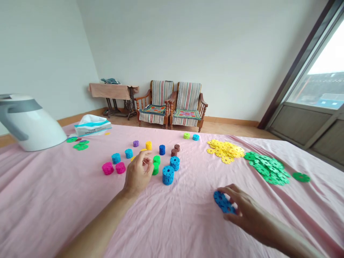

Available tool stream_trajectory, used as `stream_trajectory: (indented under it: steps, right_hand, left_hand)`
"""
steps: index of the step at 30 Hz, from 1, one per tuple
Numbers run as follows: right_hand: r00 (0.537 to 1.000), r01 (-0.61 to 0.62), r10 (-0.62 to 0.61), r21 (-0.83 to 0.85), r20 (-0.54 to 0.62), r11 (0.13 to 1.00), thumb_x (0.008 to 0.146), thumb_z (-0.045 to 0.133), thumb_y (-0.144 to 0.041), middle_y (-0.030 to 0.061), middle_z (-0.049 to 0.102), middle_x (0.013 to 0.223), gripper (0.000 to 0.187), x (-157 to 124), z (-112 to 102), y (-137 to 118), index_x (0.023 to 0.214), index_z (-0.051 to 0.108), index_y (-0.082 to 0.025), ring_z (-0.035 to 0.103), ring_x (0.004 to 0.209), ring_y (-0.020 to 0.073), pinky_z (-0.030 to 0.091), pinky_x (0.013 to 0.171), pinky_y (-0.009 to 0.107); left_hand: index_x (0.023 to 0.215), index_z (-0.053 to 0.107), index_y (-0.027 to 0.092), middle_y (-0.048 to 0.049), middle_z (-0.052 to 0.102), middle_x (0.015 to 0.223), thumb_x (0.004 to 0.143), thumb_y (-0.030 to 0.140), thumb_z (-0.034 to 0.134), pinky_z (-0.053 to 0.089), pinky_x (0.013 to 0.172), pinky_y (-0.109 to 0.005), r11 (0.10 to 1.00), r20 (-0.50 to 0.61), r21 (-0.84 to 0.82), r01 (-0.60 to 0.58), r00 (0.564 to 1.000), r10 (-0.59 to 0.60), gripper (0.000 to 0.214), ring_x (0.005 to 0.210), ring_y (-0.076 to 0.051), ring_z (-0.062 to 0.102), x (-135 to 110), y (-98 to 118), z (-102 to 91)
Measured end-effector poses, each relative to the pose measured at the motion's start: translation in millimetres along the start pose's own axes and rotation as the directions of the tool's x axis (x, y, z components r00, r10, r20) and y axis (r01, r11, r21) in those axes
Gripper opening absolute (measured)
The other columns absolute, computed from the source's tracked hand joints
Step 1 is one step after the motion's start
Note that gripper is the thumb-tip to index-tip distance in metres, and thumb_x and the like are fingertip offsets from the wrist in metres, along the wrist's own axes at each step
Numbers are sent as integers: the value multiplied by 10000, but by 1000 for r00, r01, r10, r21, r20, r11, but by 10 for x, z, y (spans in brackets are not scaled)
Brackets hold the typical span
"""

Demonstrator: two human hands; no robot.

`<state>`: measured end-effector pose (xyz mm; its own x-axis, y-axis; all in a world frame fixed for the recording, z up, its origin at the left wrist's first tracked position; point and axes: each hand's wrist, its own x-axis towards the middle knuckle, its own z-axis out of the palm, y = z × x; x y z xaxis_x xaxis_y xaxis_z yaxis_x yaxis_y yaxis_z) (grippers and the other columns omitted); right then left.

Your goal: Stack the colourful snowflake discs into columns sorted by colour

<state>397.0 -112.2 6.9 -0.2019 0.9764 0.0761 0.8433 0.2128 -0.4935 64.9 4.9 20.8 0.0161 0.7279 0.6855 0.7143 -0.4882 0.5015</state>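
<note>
Blue plastic snowflake discs (223,202), their long axis slanting down rightward, are grasped in the right hand (243,211).

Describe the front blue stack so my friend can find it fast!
Look at the pink sheet, then find the little colored stacks in its middle. Right of the person's left hand stand two blue stacks, one behind the other. Yours is the blue stack in front, nearest the person.

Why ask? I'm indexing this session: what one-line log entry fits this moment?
left hand: nearest green disc stack | right hand: gripping blue plastic discs | surface: pink bedsheet
</note>
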Motion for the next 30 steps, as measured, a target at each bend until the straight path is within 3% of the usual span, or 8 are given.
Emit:
stream_trajectory:
  steps: [7, 11, 14, 24, 30]
  right_hand:
    - [988, 132, -130, 18, -82, 991, 684, 562, -154, 77, 573, 956, 366, 607, 273, -307, 1049, 568, -187, 556, 930, 223, 457, 813, 365]
    - [978, 181, -172, 70, -116, 981, 683, 564, -129, 75, 563, 983, 412, 848, 374, -408, 1091, 539, -183, 550, 931, 209, 444, 815, 354]
    - [974, 181, -168, 74, -155, 981, 664, 602, -147, 68, 550, 992, 418, 853, 392, -398, 1074, 536, -190, 544, 929, 211, 441, 798, 355]
    - [979, 120, -110, 52, -171, 991, 691, 574, -178, 28, 543, 809, 163, 786, 392, -409, 851, 604, -181, 548, 755, 167, 427, 676, 292]
    - [969, 126, -88, 157, -229, 980, 726, 573, -240, 22, 580, 818, 180, 831, 330, -407, 895, 543, -185, 559, 721, 143, 435, 629, 266]
  left_hand:
    - [964, 547, 200, -1, 641, 759, 798, 172, 488, 491, 694, -271, 1000, -2, 5, -6, 1000, 6, 178, 693, -160, 614, -1, -5, -13]
    - [958, 546, 202, -9, 651, 779, 806, 181, 480, 499, 698, -276, 1000, 3, 10, -14, 1000, 14, 166, 708, -163, 624, 3, 2, -36]
    - [953, 546, 199, -14, 657, 797, 805, 172, 480, 505, 690, -265, 1000, 8, 8, -18, 1000, 18, 164, 718, -161, 630, 7, 14, -40]
    - [908, 558, 194, -20, 656, 860, 806, 147, 472, 503, 706, -264, 999, 40, -38, -11, 999, 12, 141, 736, -149, 625, -27, 38, -1]
    - [977, 551, 185, -6, 641, 756, 800, 147, 470, 507, 670, -254, 995, 60, -99, -7, 998, 13, 199, 693, -145, 619, -124, 148, 95]
